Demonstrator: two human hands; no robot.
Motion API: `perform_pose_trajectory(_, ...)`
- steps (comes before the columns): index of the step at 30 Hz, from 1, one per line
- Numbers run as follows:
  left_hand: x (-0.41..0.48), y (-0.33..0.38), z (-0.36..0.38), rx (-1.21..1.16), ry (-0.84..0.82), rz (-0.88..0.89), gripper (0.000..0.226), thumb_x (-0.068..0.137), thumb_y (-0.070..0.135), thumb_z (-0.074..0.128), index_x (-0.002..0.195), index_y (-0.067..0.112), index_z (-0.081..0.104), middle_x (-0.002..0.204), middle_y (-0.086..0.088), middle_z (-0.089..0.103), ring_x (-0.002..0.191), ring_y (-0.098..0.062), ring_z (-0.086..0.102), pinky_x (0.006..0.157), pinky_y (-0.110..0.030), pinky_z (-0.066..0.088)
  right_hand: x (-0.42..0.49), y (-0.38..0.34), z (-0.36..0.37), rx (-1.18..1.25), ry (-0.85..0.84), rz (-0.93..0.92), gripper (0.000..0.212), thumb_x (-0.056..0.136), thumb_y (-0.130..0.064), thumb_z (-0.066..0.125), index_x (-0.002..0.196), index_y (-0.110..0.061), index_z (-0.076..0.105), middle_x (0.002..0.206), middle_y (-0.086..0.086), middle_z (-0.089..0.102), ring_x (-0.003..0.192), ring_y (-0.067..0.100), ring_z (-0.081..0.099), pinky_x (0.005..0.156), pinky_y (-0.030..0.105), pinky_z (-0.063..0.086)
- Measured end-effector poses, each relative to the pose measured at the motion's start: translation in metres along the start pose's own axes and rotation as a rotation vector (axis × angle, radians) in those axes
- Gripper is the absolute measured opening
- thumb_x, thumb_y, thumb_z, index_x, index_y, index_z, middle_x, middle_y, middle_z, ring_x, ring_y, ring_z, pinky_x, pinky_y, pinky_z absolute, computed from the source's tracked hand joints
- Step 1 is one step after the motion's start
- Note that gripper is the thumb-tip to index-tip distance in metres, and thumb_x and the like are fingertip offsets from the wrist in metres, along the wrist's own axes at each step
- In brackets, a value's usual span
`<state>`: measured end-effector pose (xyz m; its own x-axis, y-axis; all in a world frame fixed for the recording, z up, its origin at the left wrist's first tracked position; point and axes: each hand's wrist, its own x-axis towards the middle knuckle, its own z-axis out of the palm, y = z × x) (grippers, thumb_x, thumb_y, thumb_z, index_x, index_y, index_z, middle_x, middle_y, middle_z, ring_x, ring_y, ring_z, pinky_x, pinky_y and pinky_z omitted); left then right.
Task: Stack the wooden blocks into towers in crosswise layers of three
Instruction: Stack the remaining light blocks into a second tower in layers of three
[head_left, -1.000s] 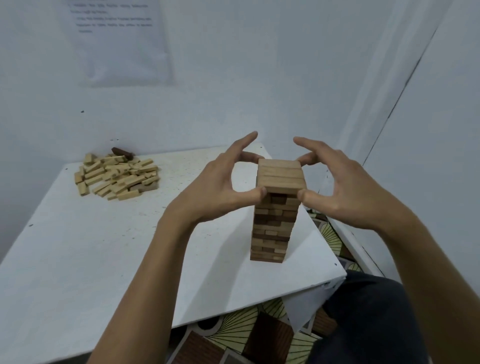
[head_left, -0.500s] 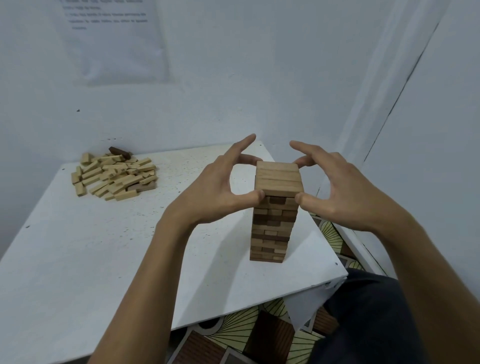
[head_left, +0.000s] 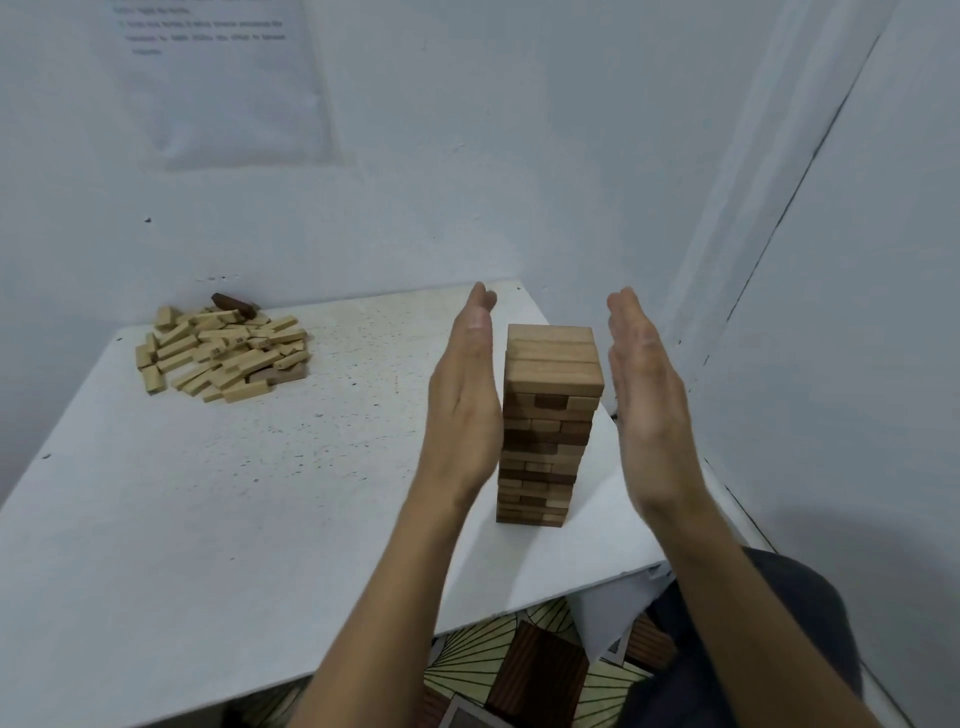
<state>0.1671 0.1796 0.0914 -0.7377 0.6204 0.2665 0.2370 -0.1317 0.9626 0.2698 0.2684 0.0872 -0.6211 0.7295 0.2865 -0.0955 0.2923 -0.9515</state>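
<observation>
A tall tower of wooden blocks (head_left: 545, 426) stands near the right front corner of the white table (head_left: 208, 493), built of crosswise layers in light and dark wood. My left hand (head_left: 465, 395) is flat with straight fingers against the tower's left side. On the tower's right, my right hand (head_left: 647, 400) is flat too, a small gap from the blocks. Neither hand holds a block. A pile of loose wooden blocks (head_left: 223, 353) lies at the table's far left.
The table stands in a corner, with walls close behind and to the right. A paper sheet (head_left: 218, 78) hangs on the back wall. Patterned floor (head_left: 519, 660) shows below the table's front edge, beside my dark trouser leg (head_left: 779, 649).
Both hands have let go of the tower's top layers and straightened from curled fingertips into flat palms along the tower's sides.
</observation>
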Motion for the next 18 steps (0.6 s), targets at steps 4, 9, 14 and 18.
perform_pose_trajectory(4,0.001,-0.003,0.011,-0.042,0.032,-0.026,0.063,0.099,0.058,0.016,0.154,0.031,0.029,0.156,0.021,0.034,0.141,0.011,0.025,0.124,-0.03,0.016,0.004,0.005,0.013,0.095,0.036,0.038,0.083,0.085,-0.08,0.025,0.156,-0.037,0.022,0.159,-0.024,0.023,0.145,-0.008,0.018,0.125,0.038,0.013)
perform_pose_trajectory(9,0.0,-0.002,0.016,-0.022,0.007,-0.056,0.056,0.105,0.05,0.015,0.154,0.029,0.032,0.156,0.019,0.034,0.141,0.011,0.026,0.122,-0.023,0.018,0.005,0.001,0.019,0.105,0.047,0.05,0.074,0.091,-0.072,0.02,0.156,-0.036,0.022,0.159,-0.025,0.022,0.144,-0.009,0.019,0.125,0.037,0.014)
perform_pose_trajectory(14,-0.001,-0.003,0.021,0.009,-0.004,-0.069,0.056,0.105,0.048,0.015,0.152,0.027,0.036,0.156,0.018,0.035,0.135,0.015,0.026,0.105,0.001,0.02,0.0,-0.001,0.02,0.097,0.039,0.077,0.067,0.094,-0.064,0.019,0.155,-0.037,0.024,0.158,-0.026,0.024,0.142,-0.012,0.02,0.122,0.027,0.016)
perform_pose_trajectory(18,0.0,-0.004,0.021,0.0,-0.002,-0.069,0.056,0.105,0.048,0.017,0.152,0.024,0.037,0.155,0.017,0.037,0.121,0.029,0.031,0.095,0.008,0.022,-0.001,-0.002,0.02,0.094,0.019,0.067,0.059,0.1,-0.059,0.018,0.155,-0.036,0.026,0.157,-0.026,0.026,0.14,-0.015,0.022,0.107,0.003,0.022)
